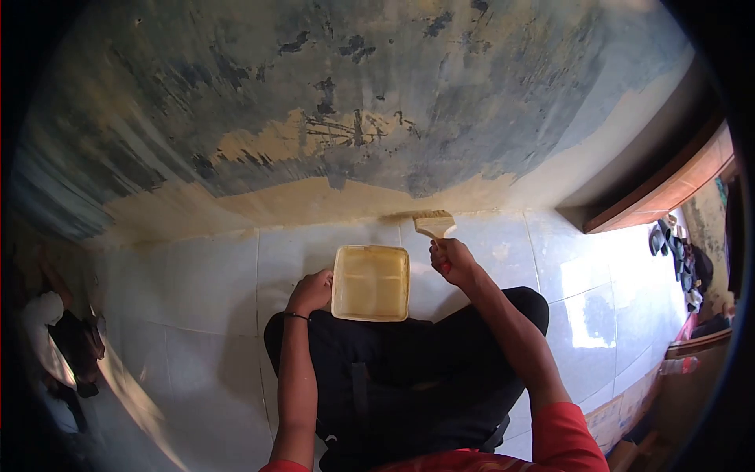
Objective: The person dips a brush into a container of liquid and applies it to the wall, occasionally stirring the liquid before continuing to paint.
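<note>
A wide flat brush (434,223) is upright in my right hand (454,263), its fingers wrapped round the handle. The bristles point to the foot of the wall (314,197); whether they touch it I cannot tell. To the left of the brush, a square cream-coloured container (370,283) stands in front of my crossed legs, with pale yellowish contents. My left hand (313,289) is closed at the container's left edge, gripping its side. The wall has dark grey-blue patches above and a beige strip along the bottom.
Pale tiles (204,291) cover the floor. A brown wooden frame (661,185) curves along the right, with shoes (683,256) beyond it. At the far left are dark and white items (75,346). Cardboard (621,413) lies at the lower right.
</note>
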Action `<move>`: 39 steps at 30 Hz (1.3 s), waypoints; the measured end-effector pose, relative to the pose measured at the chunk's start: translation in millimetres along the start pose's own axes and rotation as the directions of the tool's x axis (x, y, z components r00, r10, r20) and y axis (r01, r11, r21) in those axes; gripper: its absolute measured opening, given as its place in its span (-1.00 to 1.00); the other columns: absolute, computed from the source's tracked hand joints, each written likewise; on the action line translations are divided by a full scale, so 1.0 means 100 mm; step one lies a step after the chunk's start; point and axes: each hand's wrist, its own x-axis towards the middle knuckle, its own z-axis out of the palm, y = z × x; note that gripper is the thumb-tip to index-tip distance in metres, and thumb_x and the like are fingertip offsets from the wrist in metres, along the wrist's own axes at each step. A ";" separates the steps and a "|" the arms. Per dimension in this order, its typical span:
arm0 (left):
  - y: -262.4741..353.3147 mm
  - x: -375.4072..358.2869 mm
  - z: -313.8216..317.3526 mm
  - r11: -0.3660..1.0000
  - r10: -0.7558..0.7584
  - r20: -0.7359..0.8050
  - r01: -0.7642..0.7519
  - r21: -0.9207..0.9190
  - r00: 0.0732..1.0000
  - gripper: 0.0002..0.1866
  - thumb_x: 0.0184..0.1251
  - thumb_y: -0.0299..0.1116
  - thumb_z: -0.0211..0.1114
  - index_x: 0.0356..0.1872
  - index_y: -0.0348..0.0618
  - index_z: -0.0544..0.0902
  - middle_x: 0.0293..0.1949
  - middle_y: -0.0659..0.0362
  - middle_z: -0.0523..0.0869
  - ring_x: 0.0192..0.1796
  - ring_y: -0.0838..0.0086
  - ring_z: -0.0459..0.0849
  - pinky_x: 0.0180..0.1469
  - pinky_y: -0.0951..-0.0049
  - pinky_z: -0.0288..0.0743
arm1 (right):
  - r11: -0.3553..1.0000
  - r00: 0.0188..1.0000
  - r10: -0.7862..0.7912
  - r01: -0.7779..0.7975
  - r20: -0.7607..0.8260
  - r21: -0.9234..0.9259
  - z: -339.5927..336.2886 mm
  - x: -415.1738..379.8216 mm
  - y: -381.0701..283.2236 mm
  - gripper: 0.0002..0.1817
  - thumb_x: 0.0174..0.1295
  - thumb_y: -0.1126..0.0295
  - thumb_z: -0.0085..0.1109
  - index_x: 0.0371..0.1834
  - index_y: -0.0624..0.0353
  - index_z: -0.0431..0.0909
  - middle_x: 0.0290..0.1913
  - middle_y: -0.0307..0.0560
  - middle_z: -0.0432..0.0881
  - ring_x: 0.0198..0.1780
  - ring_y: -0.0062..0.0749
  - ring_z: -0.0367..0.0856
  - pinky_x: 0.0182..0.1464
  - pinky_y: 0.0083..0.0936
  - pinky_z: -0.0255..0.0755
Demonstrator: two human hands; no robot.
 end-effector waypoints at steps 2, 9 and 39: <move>0.00 0.00 0.00 1.000 -0.002 0.002 0.002 0.002 1.000 -0.73 0.28 -0.41 -0.07 -0.16 -0.22 0.59 -0.39 -0.02 0.71 -0.40 0.29 0.72 -0.27 0.32 0.52 | 1.000 0.999 -0.028 0.027 0.035 0.014 -0.08 0.06 -0.11 -0.89 0.33 0.47 -0.15 -0.39 0.14 0.25 -0.53 -0.27 0.30 -0.68 -0.69 0.14 -0.70 -0.77 0.05; -0.01 0.00 0.03 1.000 -0.009 -0.011 0.009 -0.002 1.000 -0.73 0.27 -0.40 -0.05 -0.16 -0.23 0.60 -0.37 -0.05 0.72 -0.36 0.27 0.74 -0.23 0.33 0.54 | 0.994 0.989 -0.111 0.112 0.096 -0.004 0.05 -0.20 -0.30 -0.93 0.35 0.47 -0.18 -0.32 0.15 0.26 -0.56 -0.31 0.27 -0.69 -0.74 0.09 -0.70 -0.78 0.02; -0.07 0.02 -0.05 0.995 -0.083 0.043 0.080 0.062 0.996 -0.72 0.10 -0.23 0.02 -0.46 -0.18 0.64 -0.47 -0.02 0.70 -0.34 0.16 0.71 -0.16 0.19 0.55 | 0.854 0.626 -0.431 0.516 0.650 0.070 1.86 -2.91 -1.91 -0.74 0.46 0.42 -0.30 0.00 0.46 0.22 -0.38 -0.18 0.35 -0.53 -0.76 0.29 -0.63 -0.88 0.30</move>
